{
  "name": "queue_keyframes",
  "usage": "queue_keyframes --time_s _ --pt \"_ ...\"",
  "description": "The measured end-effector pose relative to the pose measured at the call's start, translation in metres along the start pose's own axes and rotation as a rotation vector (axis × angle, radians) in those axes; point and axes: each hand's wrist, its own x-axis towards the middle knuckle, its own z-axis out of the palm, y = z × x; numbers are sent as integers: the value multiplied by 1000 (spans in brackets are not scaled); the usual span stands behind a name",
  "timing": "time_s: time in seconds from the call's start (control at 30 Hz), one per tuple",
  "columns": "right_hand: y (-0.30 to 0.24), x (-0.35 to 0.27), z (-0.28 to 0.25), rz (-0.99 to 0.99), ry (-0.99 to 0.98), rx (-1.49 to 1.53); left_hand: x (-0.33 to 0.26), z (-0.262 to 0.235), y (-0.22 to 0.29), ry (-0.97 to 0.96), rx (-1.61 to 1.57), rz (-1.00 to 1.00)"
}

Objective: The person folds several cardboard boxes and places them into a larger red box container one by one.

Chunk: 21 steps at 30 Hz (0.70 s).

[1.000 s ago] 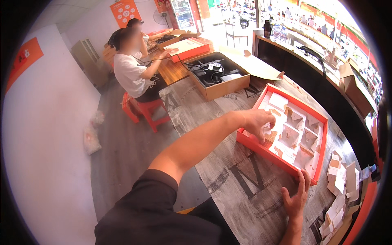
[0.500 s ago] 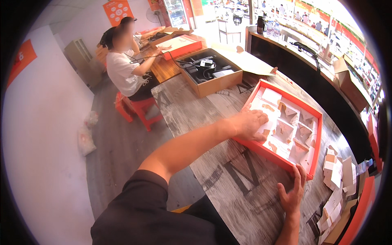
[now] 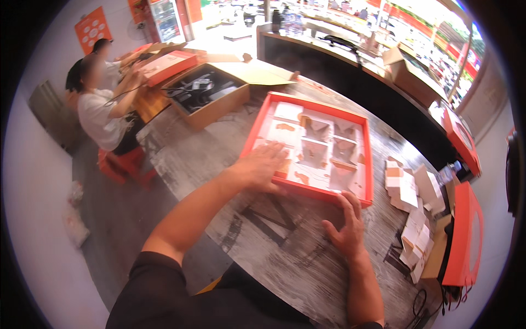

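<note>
A shallow red box (image 3: 368, 164) lies on the grey wood-patterned table in front of me. White cardboard dividers (image 3: 315, 152) split its inside into several compartments, some with brown openings. My left hand (image 3: 263, 164) rests flat across the box's near left part, fingers stretched over the white cardboard and the thumb by the near wall. At the near wall, close to the right corner, my right hand (image 3: 348, 227) has its fingertips on the rim. Its thumb stands apart, and nothing shows in its palm.
Folded cardboard inserts (image 3: 404, 186) lie right of the box. Beyond them a red box with a window (image 3: 463, 236) stands on edge, cables below. Far left is a brown carton (image 3: 222, 108) with black contents. Two people sit beyond; the nearer person (image 3: 101, 118) works at another red box (image 3: 171, 67).
My view has turned right, so the scene sits further left. My left hand has slid toward the near left side of the box; my right hand stays by the near right corner.
</note>
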Motion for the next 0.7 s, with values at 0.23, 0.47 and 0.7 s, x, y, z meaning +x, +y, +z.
queue_keyframes --time_s 0.23,0.47,0.7 --pt "-2 3 4 25 -20 28 -26 16 12 425 75 147" --pt "0 -4 -9 4 -6 -9 -20 23 25 442 60 122" --pt "-11 -1 -17 -145 59 -43 -31 20 31 489 65 156"
